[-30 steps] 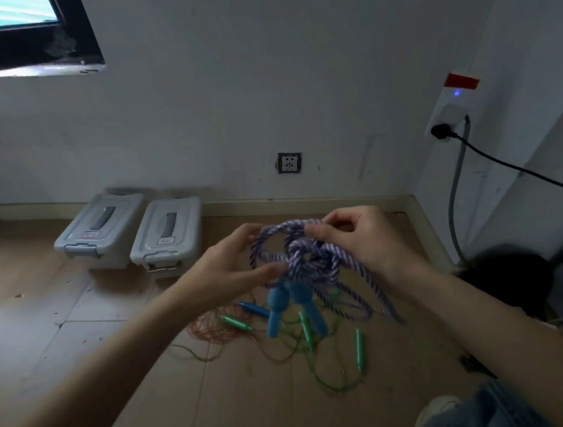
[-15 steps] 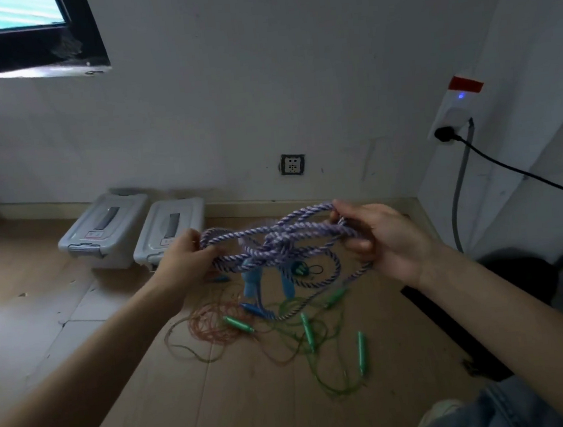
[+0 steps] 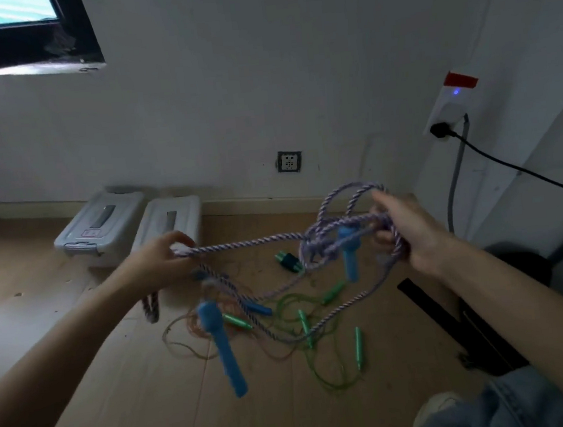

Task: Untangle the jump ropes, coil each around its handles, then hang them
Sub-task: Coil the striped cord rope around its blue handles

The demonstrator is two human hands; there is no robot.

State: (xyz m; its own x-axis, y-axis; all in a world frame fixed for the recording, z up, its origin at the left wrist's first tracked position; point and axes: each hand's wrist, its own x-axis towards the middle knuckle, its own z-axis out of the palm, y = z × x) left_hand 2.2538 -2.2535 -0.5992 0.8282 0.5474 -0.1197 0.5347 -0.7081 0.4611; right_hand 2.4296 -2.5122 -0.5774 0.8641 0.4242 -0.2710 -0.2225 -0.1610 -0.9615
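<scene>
Just pulled my hands apart, and the purple rope (image 3: 252,241) that was one tight bundle btwn them a sec ago is now strung out. My left hand (image 3: 160,259) has fingers curled round one strand, which runs taut across to my right hand (image 3: 409,232). The right is closed round a bunch of loops; the knot (image 3: 324,243) sits just inside that hand, w/ a loop or two standing up above it.

Both blue handles were hanging side by side under the bundle. Now one blue handle (image 3: 222,346) has dropped free and dangles below my left forearm, and the other blue handle (image 3: 348,253) hangs right by the knot, close to my right fingers. A long slack loop sags from under my left hand and swings back up to the right.

So: partly undone, not done. I reckon the remaining snarl is all at the right-hand end, and feeding that near handle back thru the loops should clear it. No coiling til then.

Below my hands on the floor, the green rope (image 3: 320,347) w/ its green handles and the thin orange rope (image 3: 195,328) lie mixed together, untouched. Can't tell if the purple's low loop is caught in them. Beyond my left hand, two grey boxes (image 3: 130,224) sit against the wall.
</scene>
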